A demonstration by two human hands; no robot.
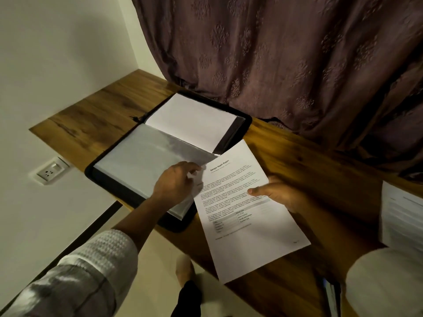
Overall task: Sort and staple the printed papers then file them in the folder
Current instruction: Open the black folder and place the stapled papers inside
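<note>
Paper stack blurred, cut off at right.

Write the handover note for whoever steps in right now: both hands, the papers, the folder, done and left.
Left hand: fingertips pinching the open edge of a clear sleeve in the folder.
Right hand: holding the printed report, its top corner at the sleeve mouth.
More papers lie at the desk's right edge.
Done: folder open; blank sheet on far side.
Left: slide the report in, file the rest. No stapler in view; stapling cannot be told.
</note>
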